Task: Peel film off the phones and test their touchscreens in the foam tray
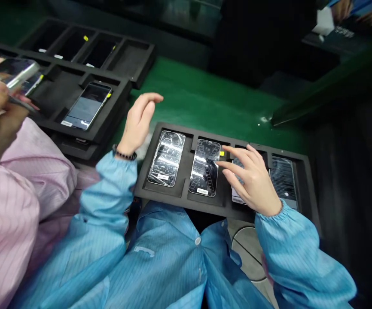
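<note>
Phone [202,178] lies in the tray's [173,195] second slot from the left; the right hand [253,180], fingers spread, is at its right edge, contact unclear. The left hand [137,124], loosely curled, hovers over the green table [202,98]. Farther left stand more trays [129,60].

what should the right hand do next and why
Perhaps pinch the right edge of the smartphone second from left in the nearest black tray: the right hand is at that edge, spread open, while the left hand looks empty.
</note>
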The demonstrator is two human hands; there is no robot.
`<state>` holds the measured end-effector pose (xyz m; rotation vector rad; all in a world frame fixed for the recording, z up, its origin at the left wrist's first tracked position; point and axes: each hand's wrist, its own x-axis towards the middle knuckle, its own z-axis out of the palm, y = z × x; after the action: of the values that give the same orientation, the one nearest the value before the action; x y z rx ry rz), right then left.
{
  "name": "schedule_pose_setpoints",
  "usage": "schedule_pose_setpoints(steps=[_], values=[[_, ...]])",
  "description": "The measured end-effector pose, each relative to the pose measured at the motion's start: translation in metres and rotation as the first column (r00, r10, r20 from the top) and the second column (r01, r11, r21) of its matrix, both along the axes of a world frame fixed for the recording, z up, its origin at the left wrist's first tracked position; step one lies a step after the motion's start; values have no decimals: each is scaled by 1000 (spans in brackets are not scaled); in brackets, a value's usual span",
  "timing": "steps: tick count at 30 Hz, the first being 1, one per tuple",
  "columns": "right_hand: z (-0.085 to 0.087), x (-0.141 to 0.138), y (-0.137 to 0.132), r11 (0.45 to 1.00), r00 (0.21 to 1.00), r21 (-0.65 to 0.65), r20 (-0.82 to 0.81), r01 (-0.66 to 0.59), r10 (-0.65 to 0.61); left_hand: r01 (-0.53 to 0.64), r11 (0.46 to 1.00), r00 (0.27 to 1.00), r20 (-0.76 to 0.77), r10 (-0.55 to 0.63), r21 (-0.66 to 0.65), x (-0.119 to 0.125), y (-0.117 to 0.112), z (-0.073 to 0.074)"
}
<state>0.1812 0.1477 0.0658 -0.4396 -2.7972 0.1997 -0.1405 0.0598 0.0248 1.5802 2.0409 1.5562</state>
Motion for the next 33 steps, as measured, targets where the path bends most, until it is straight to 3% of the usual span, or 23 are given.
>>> schedule_pose_setpoints(steps=[3,5,7,11,14,18,24,29,33], values=[[-14,5,12,992,992,6,6,123,-123,-27,995,984,-176,9,-98,38,-48,7],[-21,4,18,984,983,23,49,176,-177,-13,976,982,-186,-28,-216,56,-68,-1],[-25,1,23,978,973,44,105,202,-206,12,961,994,-103,-42,-275,61,-78,-16],[-26,-7,28,976,960,75,179,203,-214,-5,990,967,250,40,-139,42,-74,-52],[-25,-9,26,980,962,86,195,178,-192,-129,986,959,239,150,-102,25,-65,-65],[-21,-7,13,992,974,68,192,106,-117,-117,981,986,96,132,-153,19,-59,-62],[-14,-3,-27,997,982,-10,169,-79,79,-118,981,989,68,130,-153,22,-59,-58],[-14,-1,-59,968,962,-94,127,-231,242,-122,977,989,56,134,-176,21,-60,-57],[-11,-7,-52,953,954,-147,99,-266,282,-120,975,991,35,129,-187,21,-59,-55]])
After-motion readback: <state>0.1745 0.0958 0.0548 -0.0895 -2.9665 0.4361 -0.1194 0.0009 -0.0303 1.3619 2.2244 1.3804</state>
